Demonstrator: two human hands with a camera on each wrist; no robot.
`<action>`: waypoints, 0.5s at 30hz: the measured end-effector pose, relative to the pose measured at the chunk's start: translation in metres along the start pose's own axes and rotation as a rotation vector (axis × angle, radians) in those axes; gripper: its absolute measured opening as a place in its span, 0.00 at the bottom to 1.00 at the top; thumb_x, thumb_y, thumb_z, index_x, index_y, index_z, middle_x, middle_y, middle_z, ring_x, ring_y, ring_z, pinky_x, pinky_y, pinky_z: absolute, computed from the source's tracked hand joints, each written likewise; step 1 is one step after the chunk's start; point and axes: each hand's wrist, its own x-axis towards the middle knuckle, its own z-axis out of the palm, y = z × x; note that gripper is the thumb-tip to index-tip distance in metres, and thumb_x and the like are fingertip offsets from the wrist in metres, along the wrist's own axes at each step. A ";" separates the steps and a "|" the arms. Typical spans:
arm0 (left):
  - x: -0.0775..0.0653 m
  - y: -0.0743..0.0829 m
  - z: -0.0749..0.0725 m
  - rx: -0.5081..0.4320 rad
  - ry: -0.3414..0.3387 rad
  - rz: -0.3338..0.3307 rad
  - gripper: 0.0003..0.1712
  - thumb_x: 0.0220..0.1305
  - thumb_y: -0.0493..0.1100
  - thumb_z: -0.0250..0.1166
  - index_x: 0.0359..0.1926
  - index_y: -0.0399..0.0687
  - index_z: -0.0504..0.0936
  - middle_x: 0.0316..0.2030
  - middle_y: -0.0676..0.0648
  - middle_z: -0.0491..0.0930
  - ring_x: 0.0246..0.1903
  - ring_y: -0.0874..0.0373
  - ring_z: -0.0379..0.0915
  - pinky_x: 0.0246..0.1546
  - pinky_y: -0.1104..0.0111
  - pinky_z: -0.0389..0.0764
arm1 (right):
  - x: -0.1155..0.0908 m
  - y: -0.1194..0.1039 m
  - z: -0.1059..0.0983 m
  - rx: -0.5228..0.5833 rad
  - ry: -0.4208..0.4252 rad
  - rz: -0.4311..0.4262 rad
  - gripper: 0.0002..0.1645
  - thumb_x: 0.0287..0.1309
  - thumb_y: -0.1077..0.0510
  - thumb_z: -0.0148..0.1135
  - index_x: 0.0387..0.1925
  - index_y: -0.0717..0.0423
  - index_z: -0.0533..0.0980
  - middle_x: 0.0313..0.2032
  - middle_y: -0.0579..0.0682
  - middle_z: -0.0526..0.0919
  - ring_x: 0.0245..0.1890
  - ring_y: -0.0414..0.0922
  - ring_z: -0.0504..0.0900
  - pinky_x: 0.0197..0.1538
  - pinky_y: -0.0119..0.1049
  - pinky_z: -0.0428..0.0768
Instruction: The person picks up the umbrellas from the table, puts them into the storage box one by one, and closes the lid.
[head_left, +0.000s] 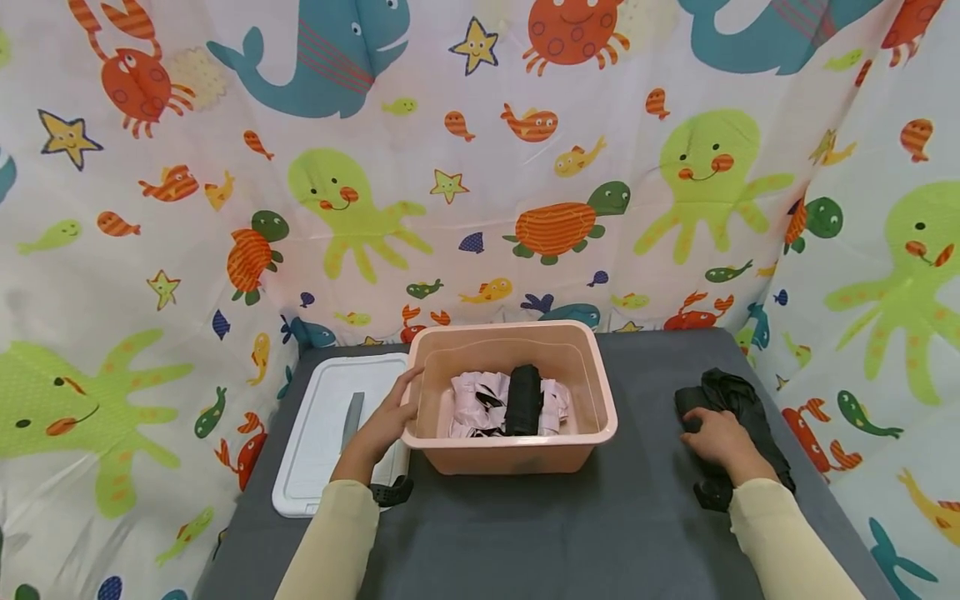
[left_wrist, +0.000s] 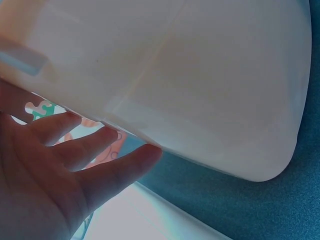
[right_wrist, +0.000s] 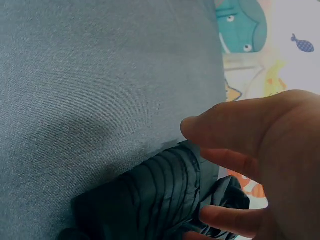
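A peach plastic bin [head_left: 501, 458] stands at the table's middle. Inside it lie folded light-pink printed cloths [head_left: 472, 400] and a rolled black cloth [head_left: 522, 400]. My left hand [head_left: 381, 433] rests at the bin's left side; in the left wrist view its extended fingers [left_wrist: 125, 165] touch the bin near the edge. At the right, my right hand [head_left: 720, 442] lies over a loosely folded black cloth [head_left: 750, 408]. Its thumb [right_wrist: 215, 127] and other fingers are spread apart in the right wrist view, at the cloth's pleated part. Whether the fingertips press the cloth is partly hidden.
A white lid [head_left: 318, 442] with a grey handle lies flat left of the bin, beneath my left forearm. The grey table [head_left: 570, 533] has a sea-animal printed curtain [head_left: 465, 242] behind it and at both sides.
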 end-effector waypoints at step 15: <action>0.004 0.004 -0.008 -0.022 -0.023 -0.005 0.40 0.66 0.38 0.48 0.73 0.74 0.49 0.75 0.47 0.46 0.69 0.41 0.55 0.60 0.50 0.72 | 0.019 -0.003 0.002 -0.048 -0.057 0.033 0.30 0.59 0.53 0.56 0.58 0.69 0.70 0.56 0.76 0.71 0.50 0.74 0.69 0.54 0.68 0.66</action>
